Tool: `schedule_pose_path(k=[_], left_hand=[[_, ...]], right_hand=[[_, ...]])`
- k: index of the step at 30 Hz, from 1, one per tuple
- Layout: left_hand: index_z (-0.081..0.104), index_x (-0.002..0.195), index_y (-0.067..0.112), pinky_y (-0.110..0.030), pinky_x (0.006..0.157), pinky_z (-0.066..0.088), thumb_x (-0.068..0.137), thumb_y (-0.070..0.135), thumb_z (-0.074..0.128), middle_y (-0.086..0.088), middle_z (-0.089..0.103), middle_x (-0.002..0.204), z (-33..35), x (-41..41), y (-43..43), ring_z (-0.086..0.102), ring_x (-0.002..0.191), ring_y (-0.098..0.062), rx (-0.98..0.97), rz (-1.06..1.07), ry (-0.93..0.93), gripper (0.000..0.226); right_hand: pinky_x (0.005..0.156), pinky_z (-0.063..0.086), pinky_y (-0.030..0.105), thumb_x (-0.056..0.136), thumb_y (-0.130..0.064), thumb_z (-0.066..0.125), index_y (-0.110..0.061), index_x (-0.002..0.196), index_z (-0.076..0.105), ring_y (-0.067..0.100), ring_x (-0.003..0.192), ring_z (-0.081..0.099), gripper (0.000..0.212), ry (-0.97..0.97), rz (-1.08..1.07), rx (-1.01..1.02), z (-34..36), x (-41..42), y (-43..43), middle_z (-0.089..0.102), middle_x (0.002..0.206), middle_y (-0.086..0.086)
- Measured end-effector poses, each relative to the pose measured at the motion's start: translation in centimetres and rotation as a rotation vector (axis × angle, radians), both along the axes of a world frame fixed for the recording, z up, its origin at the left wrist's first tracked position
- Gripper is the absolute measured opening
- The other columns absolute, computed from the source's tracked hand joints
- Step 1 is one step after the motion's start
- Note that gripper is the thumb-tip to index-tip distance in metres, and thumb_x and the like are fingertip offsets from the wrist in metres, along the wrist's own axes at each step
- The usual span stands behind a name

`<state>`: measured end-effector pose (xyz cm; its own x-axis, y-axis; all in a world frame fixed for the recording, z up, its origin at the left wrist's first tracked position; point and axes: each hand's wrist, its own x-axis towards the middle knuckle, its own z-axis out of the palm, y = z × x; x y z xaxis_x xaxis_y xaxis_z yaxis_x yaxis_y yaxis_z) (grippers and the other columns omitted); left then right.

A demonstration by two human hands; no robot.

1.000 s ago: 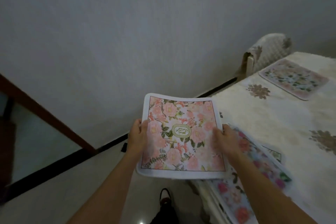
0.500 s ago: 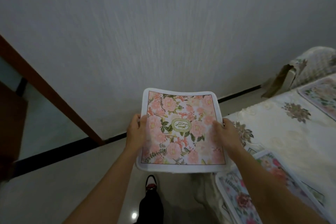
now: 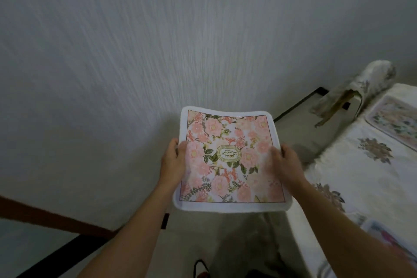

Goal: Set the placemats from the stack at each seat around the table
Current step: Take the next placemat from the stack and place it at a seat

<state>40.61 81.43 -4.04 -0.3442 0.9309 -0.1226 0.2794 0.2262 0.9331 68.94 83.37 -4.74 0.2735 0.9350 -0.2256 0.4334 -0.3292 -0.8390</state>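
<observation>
Head view: a floral placemat (image 3: pixel 230 161) with a white border is held in the air, clear of the table (image 3: pixel 352 178), above the floor beside the table's near edge. The left hand (image 3: pixel 173 161) is clamped on its left edge, thumb on top; the right hand (image 3: pixel 285 163) is clamped on its right edge. A second placemat (image 3: pixel 393 118) is seen lying flat on the cream tablecloth at far right, near a covered chair (image 3: pixel 370 84). Another mat's corner (image 3: pixel 383 236) is visible at lower right, blurred.
</observation>
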Motion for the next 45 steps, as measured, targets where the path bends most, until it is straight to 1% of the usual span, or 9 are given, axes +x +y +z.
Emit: schedule_pose_path(k=[4, 9, 13, 19, 22, 28, 33, 36, 45], left_hand=[[0.053, 0.091, 0.021, -0.046, 0.070, 0.058, 0.104, 0.034, 0.043, -0.006, 0.069, 0.091, 0.4, -0.3, 4.3, 0.069, 0.083, -0.026, 0.005, -0.079, -0.002, 0.021], [0.053, 0.100, 0.012, -0.032, 0.060, 0.052, 0.104, 0.034, 0.042, 0.002, 0.065, 0.084, -0.4, 0.4, 8.6, 0.064, 0.072, -0.014, -0.008, -0.151, 0.004, 0.025], [0.054, 0.096, 0.017, -0.042, 0.067, 0.057, 0.103, 0.035, 0.044, -0.004, 0.069, 0.089, -1.1, 0.9, 12.9, 0.069, 0.080, -0.024, 0.001, -0.192, -0.003, 0.022], [0.051, 0.087, 0.029, -0.041, 0.067, 0.058, 0.103, 0.038, 0.044, -0.001, 0.069, 0.086, -2.3, 3.4, 21.7, 0.070, 0.077, -0.021, -0.036, -0.257, 0.013, 0.020], [0.052, 0.092, 0.023, -0.029, 0.058, 0.053, 0.104, 0.035, 0.043, 0.004, 0.067, 0.082, -2.4, 5.9, 26.9, 0.066, 0.070, -0.013, -0.057, -0.301, 0.026, 0.019], [0.051, 0.089, 0.022, -0.014, 0.047, 0.047, 0.105, 0.030, 0.042, 0.002, 0.066, 0.080, -2.2, 13.0, 36.6, 0.065, 0.066, -0.011, -0.082, -0.374, 0.019, 0.020], [0.055, 0.101, 0.015, -0.021, 0.053, 0.050, 0.104, 0.034, 0.042, -0.001, 0.069, 0.085, -2.5, 17.6, 42.7, 0.067, 0.068, -0.011, -0.100, -0.479, 0.032, 0.023], [0.055, 0.099, 0.015, -0.016, 0.048, 0.048, 0.104, 0.033, 0.043, -0.001, 0.069, 0.082, -2.8, 19.9, 45.3, 0.065, 0.063, -0.007, -0.105, -0.518, 0.065, 0.023], [0.055, 0.098, 0.018, -0.040, 0.066, 0.056, 0.103, 0.038, 0.044, -0.004, 0.070, 0.086, -4.3, 27.5, 51.6, 0.068, 0.075, -0.021, -0.125, -0.702, 0.081, 0.023]], right_hand=[[0.064, 0.054, 0.035, 0.102, -0.032, 0.044, -0.013, 0.108, 0.059, 0.019, 0.083, 0.066, 0.025, -0.011, -0.098, 0.006, -0.6, -0.3, 2.1, 0.067, 0.096, 0.003], [0.074, 0.057, 0.042, 0.101, -0.033, 0.045, -0.016, 0.107, 0.058, 0.020, 0.086, 0.065, 0.022, -0.030, -0.178, 0.010, -1.4, 0.3, 4.8, 0.065, 0.096, 0.001], [0.073, 0.057, 0.041, 0.101, -0.034, 0.045, -0.014, 0.107, 0.058, 0.022, 0.086, 0.065, 0.024, -0.018, -0.220, 0.011, -2.1, 0.9, 8.2, 0.065, 0.097, 0.003], [0.075, 0.056, 0.041, 0.102, -0.031, 0.044, -0.012, 0.110, 0.058, 0.023, 0.087, 0.065, 0.025, 0.028, -0.296, 0.024, -3.3, 2.9, 15.0, 0.066, 0.100, 0.005], [0.062, 0.050, 0.031, 0.103, -0.030, 0.043, -0.012, 0.107, 0.055, 0.017, 0.080, 0.062, 0.022, 0.025, -0.312, 0.029, -3.6, 4.6, 19.1, 0.063, 0.095, 0.005], [0.064, 0.053, 0.032, 0.104, -0.031, 0.041, -0.012, 0.109, 0.055, 0.021, 0.084, 0.065, 0.024, 0.038, -0.391, 0.003, -4.0, 10.8, 26.5, 0.064, 0.097, 0.005], [0.063, 0.050, 0.030, 0.104, -0.031, 0.043, -0.016, 0.109, 0.055, 0.018, 0.084, 0.063, 0.020, 0.052, -0.481, 0.014, -4.3, 14.8, 30.2, 0.063, 0.096, 0.002], [0.061, 0.049, 0.029, 0.104, -0.031, 0.044, -0.016, 0.107, 0.055, 0.018, 0.080, 0.062, 0.020, 0.061, -0.538, -0.005, -4.6, 16.4, 31.1, 0.063, 0.094, 0.003], [0.071, 0.057, 0.040, 0.103, -0.035, 0.042, -0.017, 0.108, 0.056, 0.021, 0.085, 0.065, 0.023, 0.010, -0.721, -0.037, -4.7, 21.3, 32.9, 0.064, 0.095, 0.000]])
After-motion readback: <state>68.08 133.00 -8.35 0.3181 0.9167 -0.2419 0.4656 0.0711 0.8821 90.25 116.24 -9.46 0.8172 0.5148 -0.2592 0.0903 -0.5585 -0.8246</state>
